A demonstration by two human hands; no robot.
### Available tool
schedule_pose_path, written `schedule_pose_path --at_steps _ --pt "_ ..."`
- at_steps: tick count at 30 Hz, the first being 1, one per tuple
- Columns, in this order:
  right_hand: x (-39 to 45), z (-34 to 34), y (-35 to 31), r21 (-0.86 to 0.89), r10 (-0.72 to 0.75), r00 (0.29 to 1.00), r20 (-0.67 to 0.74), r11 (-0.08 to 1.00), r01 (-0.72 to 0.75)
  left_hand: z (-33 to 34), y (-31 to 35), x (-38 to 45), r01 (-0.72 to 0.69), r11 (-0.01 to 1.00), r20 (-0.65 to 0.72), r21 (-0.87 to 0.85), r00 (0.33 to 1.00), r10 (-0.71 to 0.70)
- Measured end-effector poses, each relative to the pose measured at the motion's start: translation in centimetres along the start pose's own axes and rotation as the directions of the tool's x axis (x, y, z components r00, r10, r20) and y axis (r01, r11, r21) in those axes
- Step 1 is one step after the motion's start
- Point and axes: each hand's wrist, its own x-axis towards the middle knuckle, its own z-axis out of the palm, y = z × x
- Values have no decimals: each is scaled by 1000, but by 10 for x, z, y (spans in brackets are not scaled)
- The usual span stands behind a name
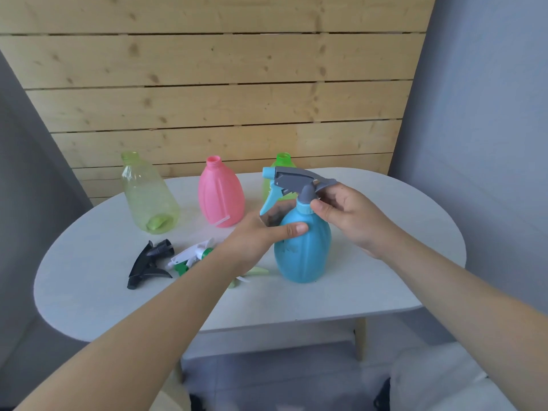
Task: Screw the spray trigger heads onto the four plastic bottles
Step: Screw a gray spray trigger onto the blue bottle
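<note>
Steadying the upright blue plastic bottle (302, 250) on the worktop (385, 277), the left hand (261, 235) clasped its body; the right hand (344, 212) pinched the grey-and-blue trigger head (293, 180) directly above, along the bottle's vertical axis.

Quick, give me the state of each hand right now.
Left hand: closed around the blue bottle, steadying its body.
Right hand: fingers pinched on the grey spray head at the bottle's neck.

Plain indoor room, likely a home, pale oval table (385, 292), wooden plank wall (222, 84), grey side walls (489, 114)
</note>
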Motion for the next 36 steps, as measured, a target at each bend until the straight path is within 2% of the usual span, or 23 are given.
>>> schedule_pose_path --at_steps 3,5,11,17,22,27,33,36 --pt "2 -5 0 -106 23 995 93 994 -13 -1 -1 1 1 1000 -5 -4 1000 -1" --pt "4 -6 0 -122 29 994 102 992 -16 -2 -1 1 0 1000 0 -2 1000 0" --pt "2 -2 -3 116 -8 999 35 993 4 -3 0 1 -33 999 34 1 999 33" --pt "-2 3 -1 94 10 1000 17 996 -11 -2 2 0 -42 999 42 -19 998 43" --pt "-2 5 0 129 62 997 -56 990 -54 1 3 -2 -40 998 43 -57 998 42" --pt "0 13 -3 58 128 969 -213 991 -118 4 5 -2 -55 997 35 -46 998 57" --pt "-8 3 -3 102 41 999 -5 994 -41 0 4 -2 -46 998 33 -35 998 47" --pt "-9 1 -3 82 39 999 7 996 -40 0 4 -2 -38 999 25 -30 999 39"
